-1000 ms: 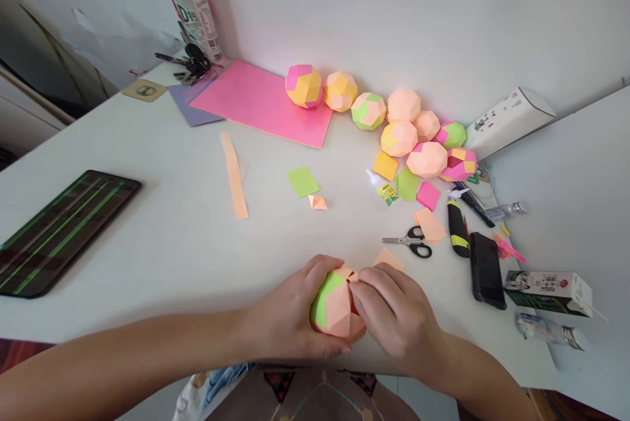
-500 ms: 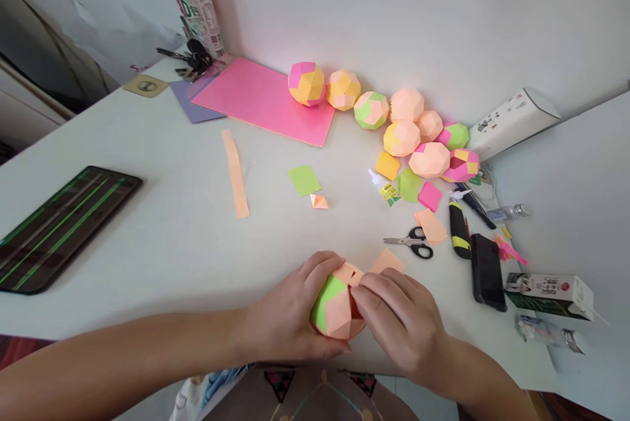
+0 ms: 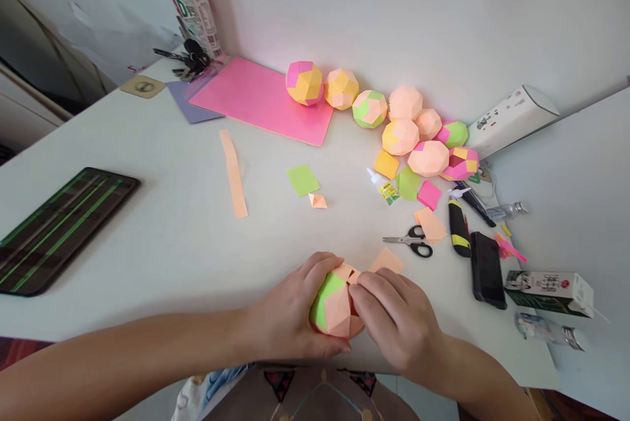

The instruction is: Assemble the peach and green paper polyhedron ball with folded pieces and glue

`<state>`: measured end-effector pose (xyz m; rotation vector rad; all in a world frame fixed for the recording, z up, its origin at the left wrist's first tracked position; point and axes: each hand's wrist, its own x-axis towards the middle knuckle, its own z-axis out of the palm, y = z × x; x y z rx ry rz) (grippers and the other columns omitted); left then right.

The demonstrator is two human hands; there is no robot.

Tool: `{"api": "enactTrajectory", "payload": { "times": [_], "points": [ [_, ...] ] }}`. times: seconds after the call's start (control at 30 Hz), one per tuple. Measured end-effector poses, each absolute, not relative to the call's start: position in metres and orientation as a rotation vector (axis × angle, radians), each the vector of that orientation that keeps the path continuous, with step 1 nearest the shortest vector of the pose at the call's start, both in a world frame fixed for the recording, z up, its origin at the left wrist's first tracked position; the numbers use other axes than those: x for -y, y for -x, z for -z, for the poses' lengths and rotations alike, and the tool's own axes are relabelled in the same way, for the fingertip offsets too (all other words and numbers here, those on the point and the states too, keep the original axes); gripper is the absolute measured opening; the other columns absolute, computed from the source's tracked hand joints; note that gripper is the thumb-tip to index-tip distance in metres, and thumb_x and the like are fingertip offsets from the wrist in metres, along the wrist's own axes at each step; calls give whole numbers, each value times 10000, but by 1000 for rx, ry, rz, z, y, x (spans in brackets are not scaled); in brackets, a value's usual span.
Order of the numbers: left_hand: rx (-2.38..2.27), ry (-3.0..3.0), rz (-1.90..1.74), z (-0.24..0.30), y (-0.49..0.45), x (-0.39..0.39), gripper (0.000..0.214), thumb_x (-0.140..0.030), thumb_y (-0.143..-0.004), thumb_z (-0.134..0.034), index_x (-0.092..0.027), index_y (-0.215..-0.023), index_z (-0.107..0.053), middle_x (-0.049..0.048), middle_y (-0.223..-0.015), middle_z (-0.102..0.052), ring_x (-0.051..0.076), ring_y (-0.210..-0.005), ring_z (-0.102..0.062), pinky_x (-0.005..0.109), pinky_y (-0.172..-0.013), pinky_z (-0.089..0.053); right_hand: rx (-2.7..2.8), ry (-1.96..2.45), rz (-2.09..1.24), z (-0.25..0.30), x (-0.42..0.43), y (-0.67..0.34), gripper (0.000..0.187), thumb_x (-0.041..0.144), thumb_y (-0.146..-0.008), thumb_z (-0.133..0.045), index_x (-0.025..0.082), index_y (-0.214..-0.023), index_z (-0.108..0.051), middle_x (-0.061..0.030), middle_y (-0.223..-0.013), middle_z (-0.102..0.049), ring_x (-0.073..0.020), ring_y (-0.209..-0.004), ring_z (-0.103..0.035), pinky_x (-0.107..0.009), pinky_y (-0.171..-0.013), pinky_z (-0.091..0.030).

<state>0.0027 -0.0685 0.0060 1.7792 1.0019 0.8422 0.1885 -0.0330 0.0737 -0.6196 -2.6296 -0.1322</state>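
Observation:
A faceted paper ball (image 3: 337, 309), peach with a green patch, is held close to the table's front edge. My left hand (image 3: 298, 306) wraps round its left side, thumb below and fingers on top. The fingers of my right hand (image 3: 396, 316) are pinched at a dark gap on the ball's upper right; they seem to grip a peach paper flap there, largely hidden by the fingertips. Just beyond the right hand lies a loose peach sheet (image 3: 387, 260). Further off are a small folded peach piece (image 3: 317, 200) and a green paper square (image 3: 303, 180).
Scissors (image 3: 411, 240), a glue bottle (image 3: 383, 186) and a box cutter (image 3: 459, 229) lie to the right, near a phone (image 3: 487, 270). Several finished paper balls (image 3: 428, 159) line the wall. A peach strip (image 3: 233, 175) and a tablet (image 3: 63, 231) are on the left.
The right fingertips have shifted very slightly at the ball's gap. Both hands keep their hold, and the view has drifted a little.

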Motion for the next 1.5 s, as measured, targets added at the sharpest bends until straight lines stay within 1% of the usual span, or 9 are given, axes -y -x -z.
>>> {"api": "enactTrajectory", "payload": {
  "times": [0.23, 0.47, 0.67, 0.83, 1.07, 1.37, 1.5],
  "points": [
    [-1001, -1817, -876, -4, -3, 70, 899, -347, -668, -799, -243, -1342, -214, 138, -1263, -423, 301, -1145, -504, 461, -928, -505, 2577, 582, 201, -72, 33, -186, 159, -33, -809, -502, 59, -801, -632, -112, -664, -618, -195, -623, -552, -322, -502, -499],
    [-1011, -1836, -886, -3, -3, 71, 922, -345, -665, -807, -253, -1350, -197, 140, -1270, -413, 302, -1143, -504, 462, -925, -508, 2582, 577, 187, -70, 34, -185, 140, -35, -803, -521, 37, -800, -641, -134, -668, -630, -202, -618, -561, -330, -493, -499],
    [-1012, -1836, -894, -2, -3, 70, 907, -351, -666, -799, -248, -1346, -207, 139, -1260, -425, 305, -1136, -511, 467, -918, -513, 2605, 583, 178, -72, 34, -187, 146, -23, -815, -514, 50, -797, -639, -122, -663, -628, -198, -621, -561, -331, -502, -508],
    [-1016, -1824, -900, 0, -3, 72, 900, -352, -662, -797, -240, -1344, -221, 138, -1261, -436, 303, -1141, -514, 459, -926, -511, 2620, 589, 248, -73, 36, -188, 147, -17, -824, -511, 54, -813, -638, -114, -673, -628, -206, -650, -585, -343, -537, -530],
    [-1037, -1786, -868, -4, -4, 72, 891, -336, -647, -802, -237, -1332, -240, 133, -1255, -453, 298, -1123, -530, 447, -912, -518, 2624, 588, 290, -72, 36, -187, 136, -10, -831, -515, 50, -821, -636, -113, -678, -629, -209, -650, -589, -345, -528, -527],
    [-1022, -1806, -852, -4, -3, 73, 915, -356, -659, -805, -245, -1342, -206, 144, -1278, -427, 304, -1147, -516, 457, -928, -510, 2641, 587, 251, -71, 37, -187, 136, -15, -813, -523, 56, -796, -638, -110, -673, -621, -206, -646, -577, -342, -536, -521],
    [-1028, -1793, -845, -4, -3, 72, 919, -355, -653, -809, -242, -1340, -210, 143, -1281, -430, 303, -1148, -516, 450, -930, -508, 2647, 602, 264, -71, 36, -189, 170, -18, -830, -493, 79, -801, -629, -99, -686, -619, -195, -661, -578, -327, -552, -522]
  ]
}}
